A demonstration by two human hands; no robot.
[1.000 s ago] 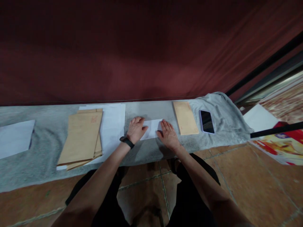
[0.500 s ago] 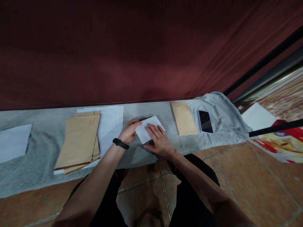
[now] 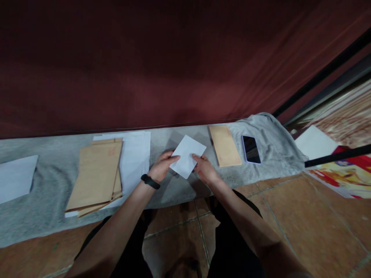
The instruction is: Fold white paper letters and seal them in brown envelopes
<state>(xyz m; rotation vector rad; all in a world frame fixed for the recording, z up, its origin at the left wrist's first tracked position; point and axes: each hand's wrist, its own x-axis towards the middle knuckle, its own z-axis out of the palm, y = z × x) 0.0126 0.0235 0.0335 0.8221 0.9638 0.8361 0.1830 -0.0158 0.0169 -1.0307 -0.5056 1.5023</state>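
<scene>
A small white folded sheet of paper (image 3: 188,152) is held between my two hands, lifted a little over the grey cloth, where it casts a shadow. My left hand (image 3: 162,165) grips its left edge, thumb on top and fingers underneath. On the right edge my right hand (image 3: 204,168) pinches it the same way. The fingers under the paper are mostly hidden. To the left lie several brown envelopes (image 3: 97,173) on top of white sheets (image 3: 135,152). Right of my hands rests a stack of narrower brown envelopes (image 3: 225,146).
The grey cloth (image 3: 58,173) covers a long narrow surface against a dark red curtain (image 3: 174,88). A phone (image 3: 251,149) lies at the right, white paper (image 3: 17,177) at the far left. Dark bars, a printed bag (image 3: 348,173) and tiled floor (image 3: 319,216) border the right side.
My right hand has gone from lying flat on the folded paper to gripping its right edge. The paper has risen off the cloth and sits slightly further right, held by both hands.
</scene>
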